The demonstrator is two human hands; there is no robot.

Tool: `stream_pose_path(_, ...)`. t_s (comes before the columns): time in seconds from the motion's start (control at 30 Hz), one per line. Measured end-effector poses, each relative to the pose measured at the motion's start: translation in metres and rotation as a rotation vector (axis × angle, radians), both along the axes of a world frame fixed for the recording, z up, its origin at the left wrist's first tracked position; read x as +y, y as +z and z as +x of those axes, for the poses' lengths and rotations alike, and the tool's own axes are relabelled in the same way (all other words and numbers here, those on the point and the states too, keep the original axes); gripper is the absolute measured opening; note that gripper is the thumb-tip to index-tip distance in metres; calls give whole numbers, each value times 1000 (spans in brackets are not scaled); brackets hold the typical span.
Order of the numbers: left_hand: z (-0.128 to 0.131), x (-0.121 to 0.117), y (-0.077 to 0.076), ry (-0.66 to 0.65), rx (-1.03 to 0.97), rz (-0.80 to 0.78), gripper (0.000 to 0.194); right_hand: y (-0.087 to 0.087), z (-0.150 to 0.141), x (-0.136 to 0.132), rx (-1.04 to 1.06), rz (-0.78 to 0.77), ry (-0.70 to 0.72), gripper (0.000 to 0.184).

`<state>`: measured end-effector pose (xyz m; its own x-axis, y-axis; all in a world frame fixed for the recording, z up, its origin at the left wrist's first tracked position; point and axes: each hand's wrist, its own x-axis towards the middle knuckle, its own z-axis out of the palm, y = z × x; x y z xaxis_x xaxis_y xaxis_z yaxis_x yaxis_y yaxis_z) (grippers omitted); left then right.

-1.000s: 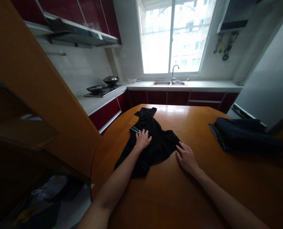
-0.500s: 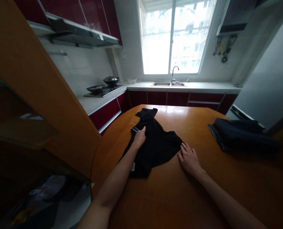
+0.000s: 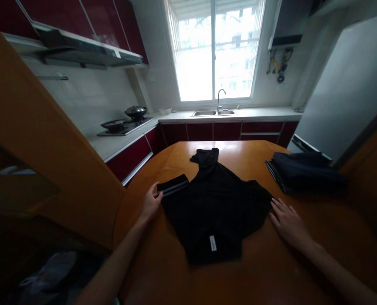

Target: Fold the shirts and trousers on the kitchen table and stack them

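A black short-sleeved shirt (image 3: 222, 199) lies spread on the wooden table, its hem end bunched and folded at the far side. Two grey stripes cross its left sleeve (image 3: 175, 185), and a white label (image 3: 213, 243) shows near the neck on my side. My left hand (image 3: 150, 203) pinches the edge of the striped sleeve between thumb and fingers. Over at the opposite sleeve's tip, my right hand (image 3: 290, 222) lies palm down with fingers stretched out, fingertips touching the cloth.
A stack of folded dark clothes (image 3: 305, 173) sits on the right of the wooden table (image 3: 239, 159). Beyond are a counter with a sink (image 3: 205, 113), a stove with pans (image 3: 135, 112), and a grey fridge (image 3: 350, 89). A wooden partition (image 3: 67, 152) stands close on the left.
My left hand has moved left and drawn the striped sleeve out, so the shirt lies wider. My right hand stays at the other sleeve's tip. The view has shifted right.
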<state>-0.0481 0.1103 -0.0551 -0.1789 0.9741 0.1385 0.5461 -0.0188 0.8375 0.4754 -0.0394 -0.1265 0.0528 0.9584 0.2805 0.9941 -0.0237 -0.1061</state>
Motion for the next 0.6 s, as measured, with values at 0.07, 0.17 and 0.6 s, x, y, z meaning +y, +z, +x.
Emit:
stream_pose_path(0.07,-12,-17,-7,18,80,-20,71,-1,14,-15,2,1,-6,57)
stream_pose_path(0.17,-24,-39,-10,55,287,-22,72,-3,29,-37,3,4,-26,57)
stream_pose_path(0.6,5,-19,23,-119,902,72,47,63,22,-24,191,27,3,41)
